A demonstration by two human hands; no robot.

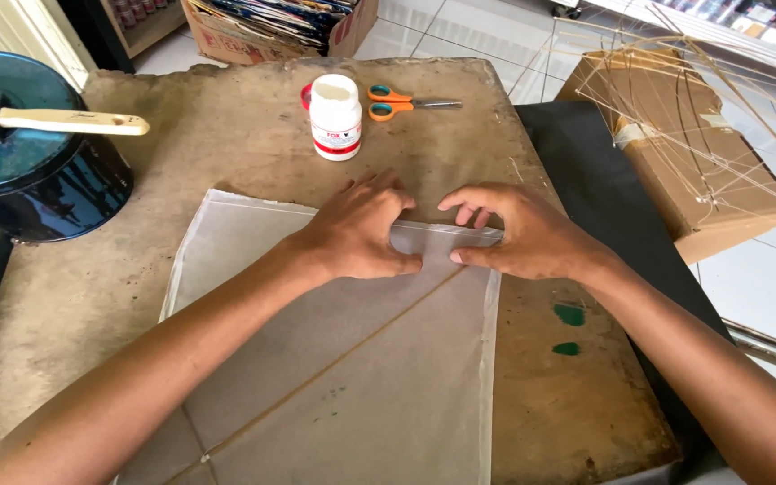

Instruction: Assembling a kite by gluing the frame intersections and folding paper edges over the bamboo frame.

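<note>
While both palms lie flat, left hand [358,231] and right hand [523,235] press, not gripping, the translucent white paper sheet's [343,359] far folded edge; its thin bamboo spine [334,370] runs diagonally toward the thumbs.

Sheet: translucent off-white thin paper sheet [334,359], a pale tan stick line showing diagonally beneath it.
Surface: mottled, stained brown surface [226,144], two green paint blots [569,314] at lower right.
Bottle: white plastic glue bottle [335,117] with a red band, upper centre.
Scissors: orange-handled scissors [401,101], grey blades.
Can: dark teal round tin can [29,162], upper left, a cream brush handle [74,121] across it.
Box: tan cardboard box [684,153], upper right.
</note>
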